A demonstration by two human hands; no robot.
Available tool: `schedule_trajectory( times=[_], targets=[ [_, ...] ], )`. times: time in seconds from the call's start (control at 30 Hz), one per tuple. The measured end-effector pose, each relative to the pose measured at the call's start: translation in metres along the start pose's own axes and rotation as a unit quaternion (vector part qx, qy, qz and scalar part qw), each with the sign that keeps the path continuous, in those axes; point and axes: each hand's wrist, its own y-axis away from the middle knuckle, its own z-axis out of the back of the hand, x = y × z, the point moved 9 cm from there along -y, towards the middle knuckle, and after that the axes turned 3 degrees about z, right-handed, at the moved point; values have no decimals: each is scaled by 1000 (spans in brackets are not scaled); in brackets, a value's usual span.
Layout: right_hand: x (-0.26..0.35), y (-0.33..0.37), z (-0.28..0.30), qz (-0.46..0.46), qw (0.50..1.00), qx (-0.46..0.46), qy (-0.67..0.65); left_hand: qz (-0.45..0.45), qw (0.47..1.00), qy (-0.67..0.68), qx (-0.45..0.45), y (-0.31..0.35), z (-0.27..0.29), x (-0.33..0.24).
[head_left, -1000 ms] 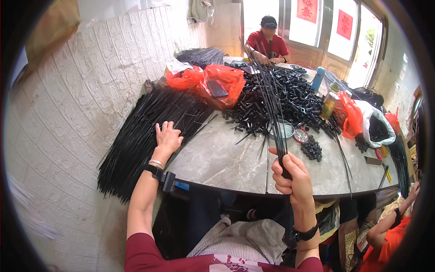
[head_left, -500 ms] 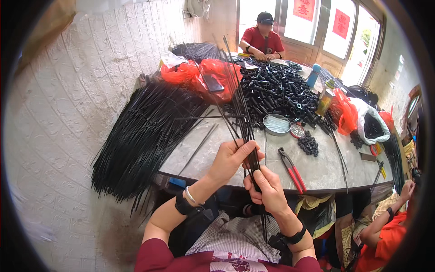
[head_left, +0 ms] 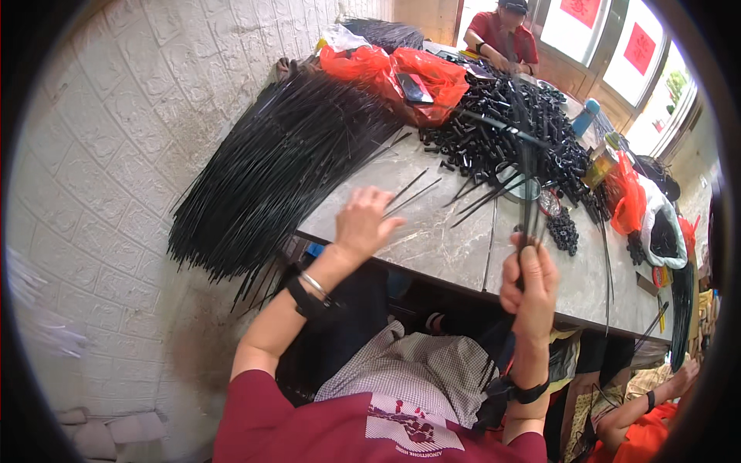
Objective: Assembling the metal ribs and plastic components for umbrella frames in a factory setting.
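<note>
My right hand (head_left: pixel 532 282) is closed around a bundle of thin black rods (head_left: pixel 528 177), held upright over the front of the table; its upper part is smeared by motion. My left hand (head_left: pixel 361 225) hovers palm down over the table's front left, thumb apart from the fingers and nothing visible in it. Just past its fingertips lie a couple of loose thin rods (head_left: pixel 414 191). More loose rods (head_left: pixel 488 201) rest between the bundle and my left hand. A large pile of the same black rods (head_left: pixel 278 166) hangs over the table's left edge.
A heap of short black tubular parts (head_left: pixel 494 119) covers the table's middle, behind a round dish (head_left: pixel 506 185) and small black rings (head_left: pixel 563 234). A phone (head_left: pixel 415 88) lies on a red plastic bag (head_left: pixel 444 73). One person (head_left: pixel 505 38) sits opposite; another (head_left: pixel 644 424) is at right.
My left hand has let go of the rods and moved left. My right hand has carried the bundle right and up. Several rods now lie loose on the table. The view has turned.
</note>
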Motion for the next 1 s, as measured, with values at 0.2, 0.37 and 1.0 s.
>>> schedule_trajectory(
  times=[0.2, 0.37, 1.0],
  targets=[
    [32, 2, 24, 60, 997, -51, -1, 77, 983, -20, 163, 11, -49, 72],
    [42, 13, 36, 83, 994, -62, -20, 91, 983, -124, 100, -27, -73, 99],
    [-5, 8, -16, -4, 996, 64, 60, 90, 773, 559, 285, -15, -17, -125]
  ],
)
